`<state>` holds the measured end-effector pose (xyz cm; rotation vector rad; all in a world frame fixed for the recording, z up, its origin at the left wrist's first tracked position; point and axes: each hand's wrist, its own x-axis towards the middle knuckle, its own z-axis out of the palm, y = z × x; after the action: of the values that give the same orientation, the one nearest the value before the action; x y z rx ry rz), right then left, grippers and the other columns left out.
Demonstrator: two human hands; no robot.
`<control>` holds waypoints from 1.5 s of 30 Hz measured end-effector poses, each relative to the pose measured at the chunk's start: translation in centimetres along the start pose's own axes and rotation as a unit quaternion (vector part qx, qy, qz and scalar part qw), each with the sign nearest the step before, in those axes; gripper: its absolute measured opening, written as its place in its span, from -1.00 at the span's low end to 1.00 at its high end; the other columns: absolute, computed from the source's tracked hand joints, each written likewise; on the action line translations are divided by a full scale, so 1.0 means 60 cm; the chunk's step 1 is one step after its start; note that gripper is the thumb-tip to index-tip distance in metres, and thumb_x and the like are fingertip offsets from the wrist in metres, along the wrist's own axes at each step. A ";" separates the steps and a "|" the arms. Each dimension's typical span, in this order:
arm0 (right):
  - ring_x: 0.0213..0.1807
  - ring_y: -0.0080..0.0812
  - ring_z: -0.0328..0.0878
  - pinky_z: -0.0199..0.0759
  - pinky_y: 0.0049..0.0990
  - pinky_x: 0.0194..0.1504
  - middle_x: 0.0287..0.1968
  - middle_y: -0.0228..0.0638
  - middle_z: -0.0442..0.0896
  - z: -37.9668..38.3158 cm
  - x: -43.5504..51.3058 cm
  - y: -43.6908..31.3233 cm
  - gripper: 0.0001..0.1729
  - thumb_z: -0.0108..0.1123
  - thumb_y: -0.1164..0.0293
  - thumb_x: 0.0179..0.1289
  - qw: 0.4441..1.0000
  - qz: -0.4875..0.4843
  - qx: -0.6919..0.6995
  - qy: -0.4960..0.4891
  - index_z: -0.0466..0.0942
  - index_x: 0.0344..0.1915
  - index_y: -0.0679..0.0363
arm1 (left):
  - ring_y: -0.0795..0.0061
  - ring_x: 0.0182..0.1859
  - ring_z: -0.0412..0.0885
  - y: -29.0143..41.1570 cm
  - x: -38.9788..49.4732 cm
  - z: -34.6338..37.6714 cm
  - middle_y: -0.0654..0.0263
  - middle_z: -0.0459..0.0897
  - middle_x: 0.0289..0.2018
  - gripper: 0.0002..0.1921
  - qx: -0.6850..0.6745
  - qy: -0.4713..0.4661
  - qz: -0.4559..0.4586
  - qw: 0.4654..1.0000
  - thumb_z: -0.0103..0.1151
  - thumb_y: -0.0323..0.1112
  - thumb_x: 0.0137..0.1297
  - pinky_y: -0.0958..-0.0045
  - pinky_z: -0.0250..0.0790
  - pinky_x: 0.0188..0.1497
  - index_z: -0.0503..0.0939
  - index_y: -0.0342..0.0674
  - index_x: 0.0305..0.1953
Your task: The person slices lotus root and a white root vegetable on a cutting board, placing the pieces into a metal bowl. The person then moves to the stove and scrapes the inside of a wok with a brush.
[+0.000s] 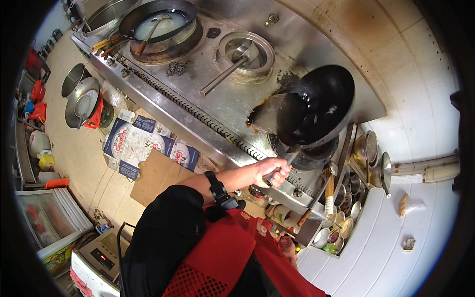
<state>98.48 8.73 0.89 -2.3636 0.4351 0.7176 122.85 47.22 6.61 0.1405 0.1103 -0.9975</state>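
My left hand, with a black band on the wrist, is closed around the handle of a black wok. The wok is tilted over a burner at the stove's right end. A translucent sheet that looks like liquid runs from its left rim onto the steel stove top. What seems to be part of my right hand or forearm shows low beside the red garment; its fingers cannot be made out. A steel ladle rests in a round well left of the wok.
Another wok holds cloudy liquid and a spatula. A bamboo brush and bowls of ingredients are at the right. Strainers hang by the wall. Flattened cardboard and metal basins are low at the left.
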 end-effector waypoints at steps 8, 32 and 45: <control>-0.33 -0.41 0.72 0.57 -0.39 -0.32 -0.32 -0.24 0.72 0.054 -0.007 0.177 -0.77 0.26 0.37 0.38 0.996 0.032 -0.059 -0.058 0.59 -0.07 0.28 | 0.78 -0.65 0.28 -0.011 0.041 0.025 0.61 0.32 -0.56 -0.84 -0.051 -0.017 0.010 0.998 0.14 -0.38 0.31 0.60 0.14 -0.61 0.37 0.03 -0.35; -0.04 -0.12 0.73 0.61 -0.17 -0.03 -0.20 -0.19 0.78 0.197 0.154 0.578 -0.78 0.26 0.21 0.12 0.915 -0.244 -0.286 -0.148 0.73 -0.38 0.08 | 0.57 -0.61 0.42 -0.106 0.280 0.084 0.38 0.42 -0.61 -0.79 0.154 0.296 0.059 0.941 0.09 -0.52 0.33 0.49 0.33 -0.59 0.41 -0.16 -0.49; -0.62 -0.38 0.55 0.37 -0.37 -0.58 -0.48 -0.15 0.72 0.025 0.140 0.237 -0.77 0.03 0.51 0.37 0.978 0.044 0.198 -0.043 0.63 -0.10 0.30 | 0.22 -0.38 0.70 -0.116 0.259 0.117 0.06 0.63 -0.32 -0.53 0.309 0.404 0.085 0.857 0.14 0.05 0.53 0.19 0.75 -0.30 0.47 -0.36 -0.05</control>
<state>98.01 -2.04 -11.73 -1.9430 0.5889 0.6976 125.53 29.45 10.61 1.1485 0.5365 -0.7082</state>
